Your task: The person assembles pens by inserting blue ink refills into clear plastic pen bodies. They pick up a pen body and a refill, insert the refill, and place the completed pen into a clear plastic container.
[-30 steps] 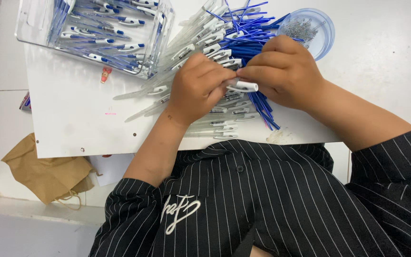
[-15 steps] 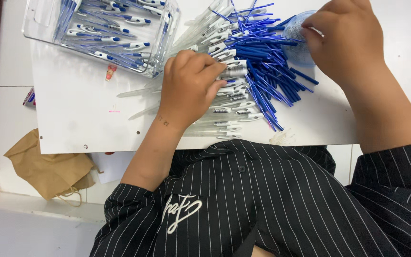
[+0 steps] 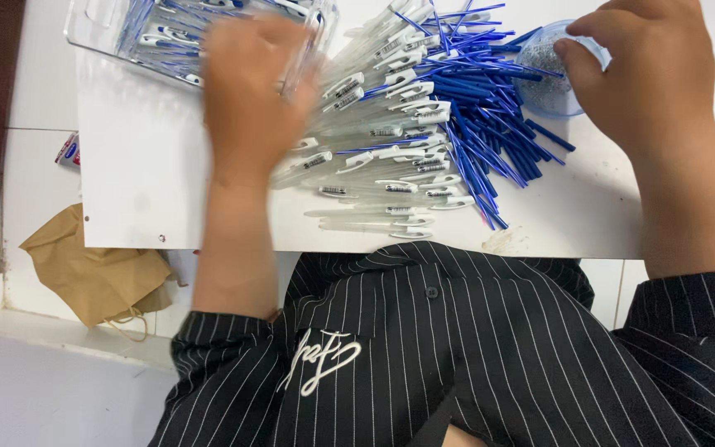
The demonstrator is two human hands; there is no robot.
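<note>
Here the left hand (image 3: 254, 91) blurs — its fingers unreadable over the clear tray (image 3: 97, 29).

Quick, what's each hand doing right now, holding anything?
Left hand: blurred over the clear tray; grip cannot be told.
Right hand: fingertips at the small blue bowl; grip cannot be told.

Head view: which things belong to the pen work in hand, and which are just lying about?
In the work: left hand at clear tray; right hand at blue bowl; pen barrels; blue refills.
Lying about: brown paper bag; small packet.
</note>
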